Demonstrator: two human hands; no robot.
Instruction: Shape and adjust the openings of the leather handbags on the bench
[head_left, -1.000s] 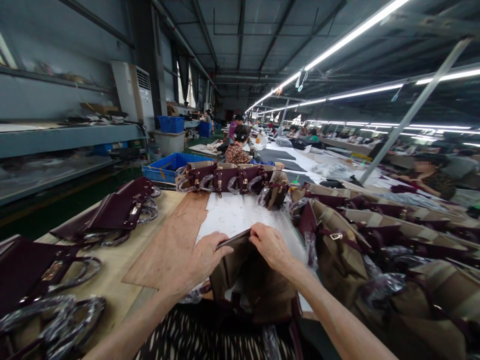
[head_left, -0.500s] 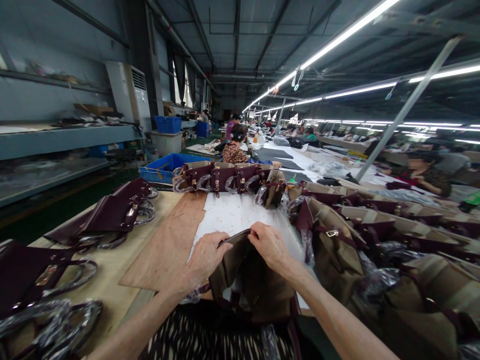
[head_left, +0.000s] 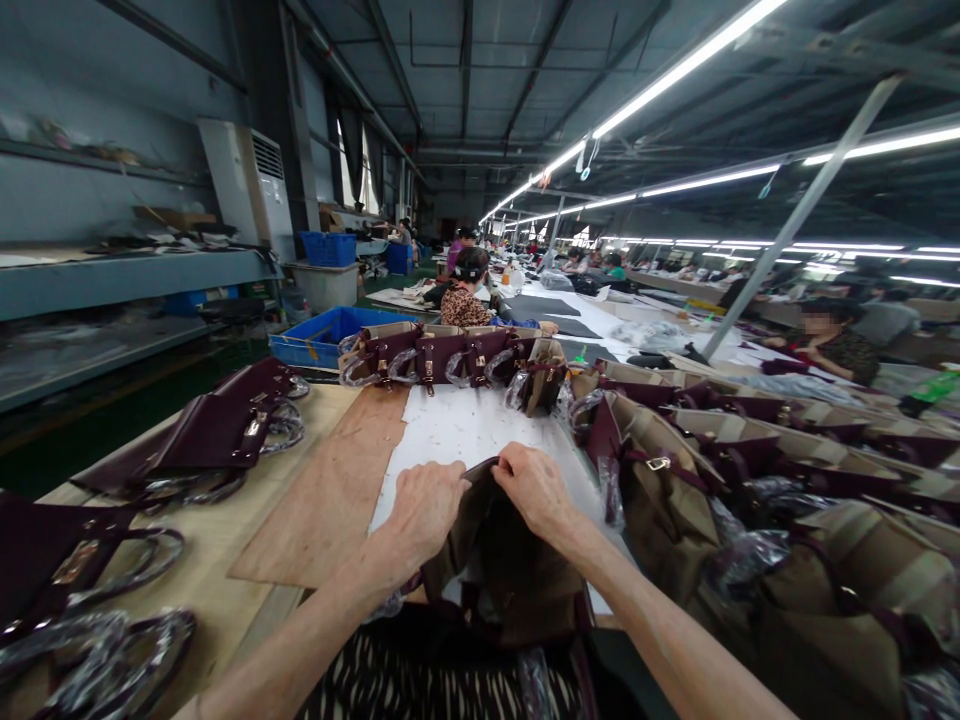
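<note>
A handbag (head_left: 525, 580) with a tan lining and dark maroon trim stands open at the table's near edge, against my lap. My left hand (head_left: 427, 508) pinches the upper rim of this bag, its fingers curled over the edge. Close beside it, my right hand (head_left: 534, 490) grips the same rim between thumb and fingers. A short stretch of the dark edge shows between the two hands. Below them the bag's inside is mostly in shadow, and a plastic-wrapped strap (head_left: 534, 680) hangs at its bottom.
Finished-looking maroon handbags (head_left: 202, 425) with wrapped handles lie on the left. More bags (head_left: 660, 480) crowd the right side, and a row (head_left: 442, 355) stands at the back. A brown board (head_left: 322, 500) and white sheet (head_left: 442, 425) cover the table. Beyond are a blue crate (head_left: 315, 340) and a co-worker (head_left: 465, 295).
My left hand has shifted slightly right along the rim and its fingers have curled over further. My right hand keeps its hold. The view has turned a little.
</note>
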